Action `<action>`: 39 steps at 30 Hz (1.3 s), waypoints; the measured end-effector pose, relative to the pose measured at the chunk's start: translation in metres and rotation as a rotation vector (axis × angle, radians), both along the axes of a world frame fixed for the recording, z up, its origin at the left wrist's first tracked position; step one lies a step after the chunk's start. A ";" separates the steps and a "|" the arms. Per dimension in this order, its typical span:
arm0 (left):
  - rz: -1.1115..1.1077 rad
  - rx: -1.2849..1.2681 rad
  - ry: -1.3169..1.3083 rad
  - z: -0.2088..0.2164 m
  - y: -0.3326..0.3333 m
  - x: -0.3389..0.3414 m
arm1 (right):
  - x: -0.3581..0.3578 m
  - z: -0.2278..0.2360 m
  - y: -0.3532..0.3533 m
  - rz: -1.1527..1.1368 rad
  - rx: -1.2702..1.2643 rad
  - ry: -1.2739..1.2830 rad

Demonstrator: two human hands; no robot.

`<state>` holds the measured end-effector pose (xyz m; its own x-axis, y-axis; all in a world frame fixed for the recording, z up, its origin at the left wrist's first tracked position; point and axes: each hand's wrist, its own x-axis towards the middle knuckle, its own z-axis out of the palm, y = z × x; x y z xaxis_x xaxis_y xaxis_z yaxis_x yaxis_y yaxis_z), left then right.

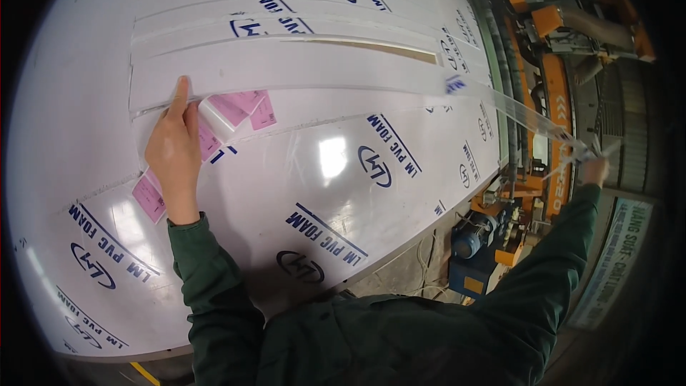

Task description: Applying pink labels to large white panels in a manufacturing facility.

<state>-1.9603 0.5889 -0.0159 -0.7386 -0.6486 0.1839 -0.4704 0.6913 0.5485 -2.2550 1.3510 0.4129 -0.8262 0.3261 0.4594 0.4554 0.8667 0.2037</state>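
Left side: the left hand (174, 154) is over the white printed board (443, 146), index finger extended, its tip against a plain white strip (300, 68). The thumb lies close to the index finger; the remaining fingers are curled out of sight, so whether they grip anything cannot be determined. Pink labels (148, 196) show on both sides of this hand. Centre to right: a clear film strip (525, 116) extends from the board past its right edge. Far right: the right hand (594, 171), slightly blurred, has its fingers closed on the bunched film end, near orange machinery (557, 93).
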 end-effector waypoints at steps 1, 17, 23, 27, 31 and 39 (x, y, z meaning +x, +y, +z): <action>0.002 -0.004 0.024 0.000 0.000 -0.001 | -0.007 -0.021 -0.018 0.227 -0.638 0.132; -0.077 0.016 0.107 -0.009 -0.008 0.007 | 0.109 -0.438 -0.268 0.530 -0.501 -0.241; -0.347 -0.053 0.216 0.016 0.037 0.017 | 0.143 -0.449 -0.302 0.510 -0.303 0.027; -0.328 0.044 0.155 0.031 0.045 0.030 | 0.141 -0.445 -0.299 0.534 -0.356 0.054; -0.338 -0.167 0.217 0.047 0.056 0.000 | 0.124 -0.447 -0.282 0.654 -0.497 0.114; -0.725 -0.372 0.332 0.022 0.180 -0.159 | 0.014 -0.436 -0.232 0.741 -0.752 0.177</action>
